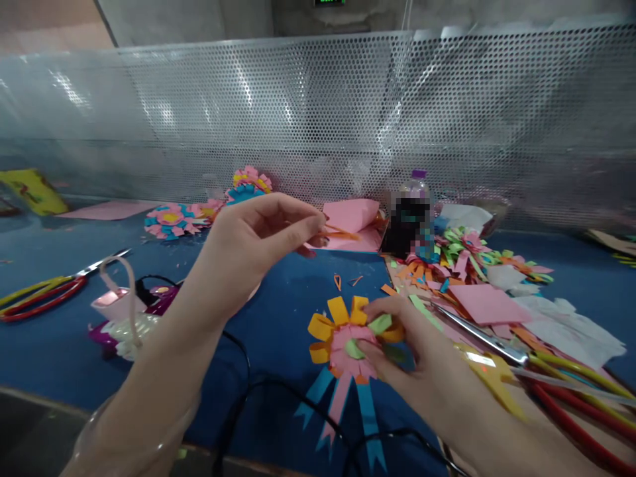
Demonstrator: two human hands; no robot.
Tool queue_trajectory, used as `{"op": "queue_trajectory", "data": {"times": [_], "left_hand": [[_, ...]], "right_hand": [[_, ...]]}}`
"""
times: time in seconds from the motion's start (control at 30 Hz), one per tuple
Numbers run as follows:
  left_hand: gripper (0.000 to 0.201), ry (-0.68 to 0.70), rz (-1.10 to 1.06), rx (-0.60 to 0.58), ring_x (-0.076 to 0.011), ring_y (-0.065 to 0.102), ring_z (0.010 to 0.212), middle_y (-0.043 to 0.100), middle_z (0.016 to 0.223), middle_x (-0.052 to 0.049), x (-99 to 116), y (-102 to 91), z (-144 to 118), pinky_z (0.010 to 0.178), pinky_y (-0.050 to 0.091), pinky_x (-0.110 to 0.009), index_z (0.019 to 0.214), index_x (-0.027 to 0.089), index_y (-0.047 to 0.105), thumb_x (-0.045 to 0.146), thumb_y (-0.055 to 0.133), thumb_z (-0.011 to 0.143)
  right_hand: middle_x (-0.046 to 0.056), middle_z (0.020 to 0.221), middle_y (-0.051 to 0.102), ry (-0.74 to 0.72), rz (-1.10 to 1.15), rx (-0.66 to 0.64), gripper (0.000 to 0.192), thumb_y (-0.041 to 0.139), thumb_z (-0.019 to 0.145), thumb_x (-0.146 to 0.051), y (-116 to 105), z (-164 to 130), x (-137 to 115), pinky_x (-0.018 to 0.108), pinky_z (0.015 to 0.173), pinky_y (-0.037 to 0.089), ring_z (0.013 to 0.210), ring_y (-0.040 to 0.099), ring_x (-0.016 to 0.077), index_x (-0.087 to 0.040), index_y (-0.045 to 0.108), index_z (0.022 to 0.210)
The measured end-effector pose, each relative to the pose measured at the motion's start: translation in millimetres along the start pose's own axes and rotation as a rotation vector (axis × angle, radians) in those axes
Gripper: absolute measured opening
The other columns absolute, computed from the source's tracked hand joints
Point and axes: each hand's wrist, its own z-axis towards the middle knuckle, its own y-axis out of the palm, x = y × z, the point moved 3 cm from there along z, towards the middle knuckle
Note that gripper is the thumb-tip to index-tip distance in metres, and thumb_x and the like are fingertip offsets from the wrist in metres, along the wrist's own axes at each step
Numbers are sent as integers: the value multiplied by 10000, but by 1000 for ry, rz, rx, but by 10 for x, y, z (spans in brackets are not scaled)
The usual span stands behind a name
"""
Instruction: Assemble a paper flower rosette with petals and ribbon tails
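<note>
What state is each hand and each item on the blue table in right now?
Left hand: raised, pinching a thin orange paper strip.
Right hand: fingers pressing on the orange-petalled pink paper rosette.
Rosette: flat on the blue table, ribbon tails spread.
Purple-capped plastic bottle: upright, capped.
Silver scissors: lying on scraps.

At centre frame, we are raising our left hand (pixel 258 242) above the blue table (pixel 278 311), pinching a thin orange paper strip (pixel 340 232) between thumb and fingers. At lower centre, we are pressing our right hand (pixel 407 351) onto a paper rosette (pixel 348 344) with yellow loops, a pink centre and blue and pink ribbon tails. Scissors (pixel 479 334) are lying among paper scraps (pixel 462 265) at right. A blurred bottle (pixel 412 215) is standing behind them.
</note>
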Motion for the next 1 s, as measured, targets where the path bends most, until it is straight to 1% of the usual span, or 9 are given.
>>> {"op": "queue_trajectory", "data": {"times": [0.1,0.23,0.33,0.4,0.53,0.63,0.73,0.87,1.0], "left_hand": [[28,-7,103,-65,-114,680,659,710,716,71,224,47,-163,592,534,-186,772,270,691,245,692,784],[71,128,381,-140,-109,654,616,702,728,99,419,70,-346,518,509,-171,774,336,678,273,709,764],[138,254,582,-202,-134,657,653,704,747,98,469,84,-409,543,517,-195,826,377,661,255,696,770],[142,291,648,-261,-150,670,703,709,768,89,471,108,-425,585,531,-200,864,380,653,265,677,785],[112,293,645,-401,-144,673,721,720,820,55,481,179,-466,638,550,-175,886,334,669,262,660,801],[191,294,614,-467,-95,661,677,719,822,62,518,218,-525,582,524,-113,919,302,674,163,655,789],[180,393,658,-446,-54,657,666,717,841,92,588,232,-590,620,512,-79,937,279,663,174,622,798],[118,539,792,-380,-42,650,703,706,943,114,674,248,-670,708,513,-97,853,268,667,255,688,738],[140,472,826,-406,-44,648,702,691,933,93,630,276,-688,689,523,-100,942,262,655,272,577,825]], "right_hand": [[38,1054,542,-201,-67,49,272,510,873,-168,-159,-111,-71,202,753,532,977,585,127,-287,497,1117],[63,958,550,-358,-243,114,186,493,885,-193,-303,-206,-131,176,762,538,965,595,135,-257,571,1041],[64,942,576,-401,-296,122,184,503,867,-164,-344,-230,-123,191,788,539,953,613,142,-253,572,1013],[63,953,584,-414,-307,116,191,520,849,-146,-351,-241,-94,202,803,540,945,624,145,-253,557,1002],[79,1000,567,-432,-319,52,255,532,836,-119,-334,-295,-21,184,810,534,915,639,129,-245,522,1058],[88,1012,551,-457,-341,83,259,567,819,-133,-339,-358,3,189,782,545,882,651,132,-232,542,1057],[85,996,568,-476,-376,119,232,589,803,-155,-347,-390,4,198,740,560,858,664,144,-223,575,1024],[53,984,622,-469,-417,162,190,596,800,-220,-355,-378,11,213,725,570,829,679,150,-250,611,987],[18,1015,654,-464,-498,201,203,621,775,-265,-371,-380,15,256,739,581,803,684,158,-278,637,977]]}}
